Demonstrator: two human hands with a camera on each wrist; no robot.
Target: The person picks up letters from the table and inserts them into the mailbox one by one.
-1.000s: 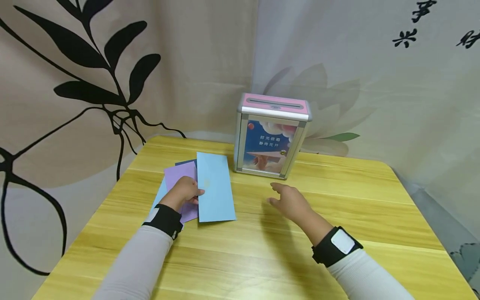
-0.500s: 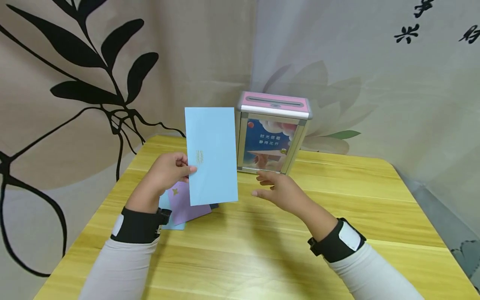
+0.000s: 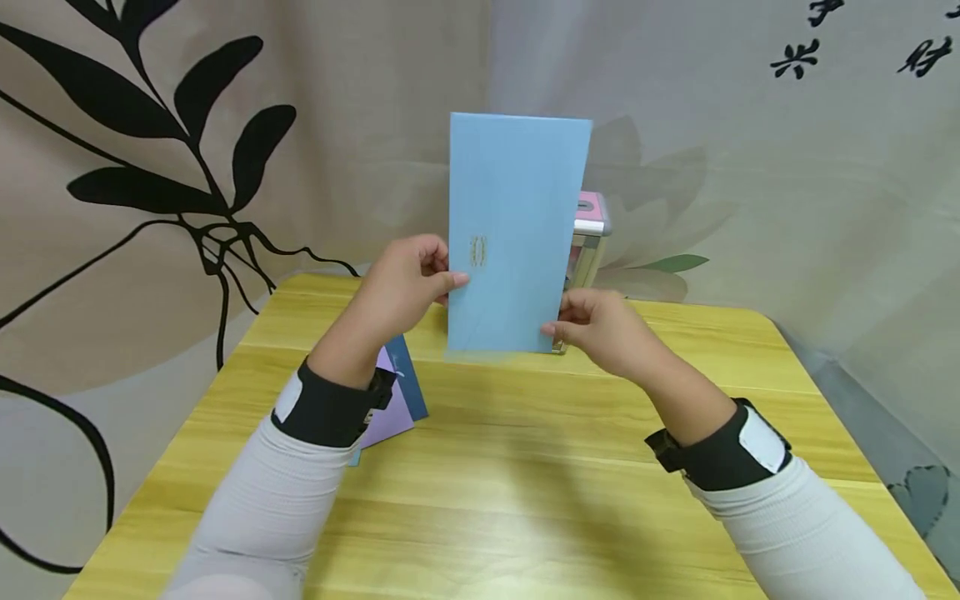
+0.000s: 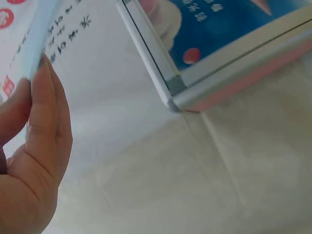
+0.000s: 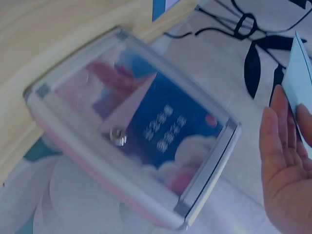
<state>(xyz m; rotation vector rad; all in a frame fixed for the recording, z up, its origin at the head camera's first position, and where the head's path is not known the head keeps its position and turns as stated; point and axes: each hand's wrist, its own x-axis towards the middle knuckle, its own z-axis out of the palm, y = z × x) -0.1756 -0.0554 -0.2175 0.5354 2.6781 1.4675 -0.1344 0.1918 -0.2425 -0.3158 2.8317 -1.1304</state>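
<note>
A light blue envelope (image 3: 517,200) with a small gold mark stands upright above the table, held between both hands. My left hand (image 3: 408,279) pinches its left edge, thumb on the near face. The right hand (image 3: 607,329) pinches the lower right edge in the same way. Behind the envelope is a letter box (image 3: 592,215) with a pink slotted top, mostly hidden in the head view. The right wrist view shows the front panel of that box (image 5: 146,122), blue and pink with a small lock. In the left wrist view the envelope (image 4: 41,34) appears nearly edge-on.
On the wooden table (image 3: 480,500), partly behind the left forearm, lie a purple envelope (image 3: 390,412), a dark blue one (image 3: 408,379) and a sliver of light blue paper (image 3: 355,457). A printed curtain (image 3: 375,125) hangs behind the table.
The left hand has lifted the light blue envelope from the pile, up and to the right, in front of the letter box. The right hand, free before, has taken hold of its lower right edge.
</note>
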